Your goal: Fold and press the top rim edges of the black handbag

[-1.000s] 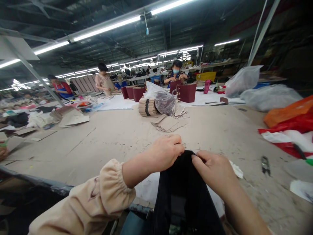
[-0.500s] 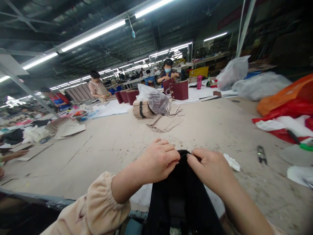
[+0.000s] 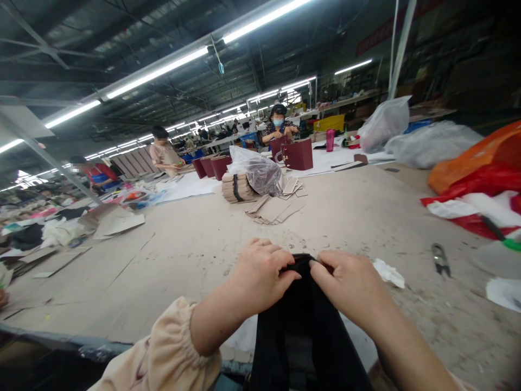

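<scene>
Black cloth piece: the black cloth piece (image 3: 303, 320) is at the near edge of the worktable (image 3: 191, 244); it is soft and matt, narrow at the top and wider below, with folds inside.
Left hand: the left hand (image 3: 260, 277) pinches the top rim of the black cloth piece between thumb and fingers.
Right hand: the right hand (image 3: 352, 282) grips the same rim at its right side – thumb in front, fingers bent behind.
White sheet: a flat white sheet (image 3: 242, 334) shows at both sides of the black cloth piece, partly hidden by it.
Right of the black cloth piece: a crumpled white scrap (image 3: 388, 273) near the right hand, then metal snips (image 3: 440, 260); farther, a glossy red bag (image 3: 456, 203).
Beyond the black cloth piece: thin, stiff card pieces (image 3: 272, 210), fanned out; behind them a banded bundle (image 3: 237, 188) – touched by a wrinkled, see-through plastic bag (image 3: 260, 168).
Farthest beyond the black cloth piece: a boxy burgundy bag (image 3: 299, 156), standing upright before a masked co-worker (image 3: 280, 127).
</scene>
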A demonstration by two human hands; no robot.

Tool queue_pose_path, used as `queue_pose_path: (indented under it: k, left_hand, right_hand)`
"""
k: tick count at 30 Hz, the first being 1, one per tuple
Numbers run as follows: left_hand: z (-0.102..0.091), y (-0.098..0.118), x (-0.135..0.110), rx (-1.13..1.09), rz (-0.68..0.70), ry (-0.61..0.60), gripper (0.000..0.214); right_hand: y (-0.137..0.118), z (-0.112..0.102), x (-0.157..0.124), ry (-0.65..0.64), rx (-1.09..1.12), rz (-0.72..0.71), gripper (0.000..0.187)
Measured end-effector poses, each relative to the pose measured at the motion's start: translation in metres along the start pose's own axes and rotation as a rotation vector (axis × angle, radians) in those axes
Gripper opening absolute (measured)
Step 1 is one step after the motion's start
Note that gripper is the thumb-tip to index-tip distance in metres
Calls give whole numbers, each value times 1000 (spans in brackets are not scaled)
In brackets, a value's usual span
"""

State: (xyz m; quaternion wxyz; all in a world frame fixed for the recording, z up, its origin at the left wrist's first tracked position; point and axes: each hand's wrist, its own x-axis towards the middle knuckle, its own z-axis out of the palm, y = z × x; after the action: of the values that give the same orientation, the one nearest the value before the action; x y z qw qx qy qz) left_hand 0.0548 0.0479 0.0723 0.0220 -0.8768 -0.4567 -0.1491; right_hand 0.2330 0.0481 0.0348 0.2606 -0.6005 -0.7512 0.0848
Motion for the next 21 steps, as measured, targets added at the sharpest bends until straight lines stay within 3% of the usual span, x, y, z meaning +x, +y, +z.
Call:
queue_pose_path:
  k: [4, 7, 14, 18, 21]
  left_hand:
    - [-1, -2, -3, -2, 24, -13, 15]
    - [2, -4, -5, -58, 5, 54, 14]
    - [12, -7, -3, -398, -144, 136, 9]
    - [14, -5, -1, -397, -224, 126, 11]
    - [15, -2, 0, -350, -249, 124, 12]
  right_hand:
    - [-2, -1, 0, -6, -4, 11, 28]
    - [-1, 0, -1, -11, -5, 6, 28]
    - [2, -1, -1, 17, -1, -12, 30]
    - [3, -4, 0, 12, 17, 1, 31]
    - [6, -4, 0, 37, 84, 23, 18]
